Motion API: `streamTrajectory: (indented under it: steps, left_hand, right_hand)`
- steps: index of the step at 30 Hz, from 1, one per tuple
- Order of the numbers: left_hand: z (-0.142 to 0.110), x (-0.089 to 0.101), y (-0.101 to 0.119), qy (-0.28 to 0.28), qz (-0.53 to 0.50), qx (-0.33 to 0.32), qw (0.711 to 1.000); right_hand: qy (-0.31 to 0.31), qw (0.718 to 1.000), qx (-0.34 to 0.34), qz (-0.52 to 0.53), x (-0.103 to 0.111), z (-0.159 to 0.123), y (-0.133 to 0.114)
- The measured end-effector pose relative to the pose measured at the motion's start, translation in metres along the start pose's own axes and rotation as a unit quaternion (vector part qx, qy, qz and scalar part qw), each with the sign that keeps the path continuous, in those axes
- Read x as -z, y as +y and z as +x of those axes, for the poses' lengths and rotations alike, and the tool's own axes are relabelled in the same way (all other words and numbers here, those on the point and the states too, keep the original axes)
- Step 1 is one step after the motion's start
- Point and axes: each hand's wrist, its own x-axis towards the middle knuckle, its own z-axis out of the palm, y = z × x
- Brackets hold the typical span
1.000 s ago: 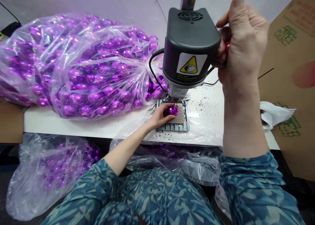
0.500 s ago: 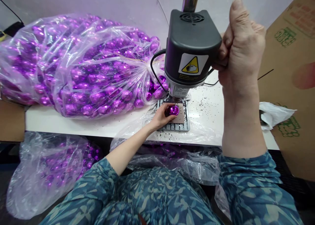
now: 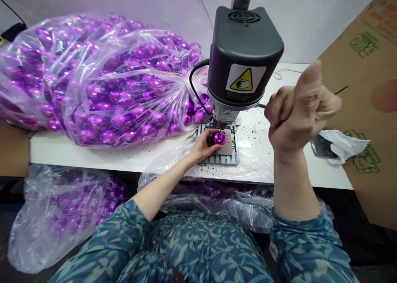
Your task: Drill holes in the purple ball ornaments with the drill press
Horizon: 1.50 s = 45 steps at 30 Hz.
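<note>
My left hand pinches a shiny purple faceted bauble between thumb and fingers. The bauble rests on a small brown board on the grey slotted base of a drill press. Directly above the bauble is the lower end of the drill head; whether the bit is inside the bauble, I cannot tell. To the right of the black motor housing, my right hand is closed in a fist with the thumb on top, apparently round the press lever, which the fingers hide.
A large clear bag of purple baubles lies on the white table at left. Another bag hangs below the edge. Dark shavings dot the tabletop. At right are a phone, crumpled white tissue and a cardboard box.
My right fist has come down and away from the side of the motor housing, uncovering more table behind it. My left hand and the bauble stay in place.
</note>
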Motion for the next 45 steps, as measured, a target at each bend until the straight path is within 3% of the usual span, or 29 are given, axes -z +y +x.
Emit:
streamTrajectory:
  steps: [6,15,29,32,35,36,40,43,45]
  left_hand:
    - [0.0,-0.001,-0.004,0.01,-0.005,-0.004,1.0]
    - [-0.001,0.0,-0.004,0.004,-0.004,-0.001,1.0]
    - [-0.002,-0.001,-0.007,0.01,0.001,-0.005,1.0]
    - [-0.002,-0.002,-0.007,0.01,0.011,-0.007,1.0]
    - [0.0,-0.003,-0.005,0.016,0.0,0.003,1.0]
    - [0.0,-0.003,-0.003,0.02,-0.004,0.009,1.0]
    - [-0.011,-0.001,0.005,0.077,0.014,0.002,0.997]
    - [-0.044,0.002,0.009,0.117,0.057,-0.074,0.989]
    - [-0.076,0.004,0.007,0.074,0.079,-0.158,0.981]
  right_hand:
    - [-0.015,0.998,0.01,-0.057,0.011,-0.022,0.0]
    - [-0.032,0.993,0.104,-0.035,0.019,-0.033,0.018]
    - [-0.086,0.96,0.265,0.013,0.028,-0.051,0.046]
    - [-0.072,0.97,0.231,-0.003,0.025,-0.049,0.04]
    - [-0.006,0.989,0.147,-0.033,0.013,-0.029,0.023]
    - [0.034,0.995,0.091,-0.034,0.008,-0.018,0.017]
    - [0.015,0.999,0.015,-0.03,-0.011,0.019,0.003]
    - [0.008,1.0,-0.004,-0.013,-0.016,0.03,0.004]
    - [0.012,1.0,0.002,-0.013,-0.017,0.03,0.007]
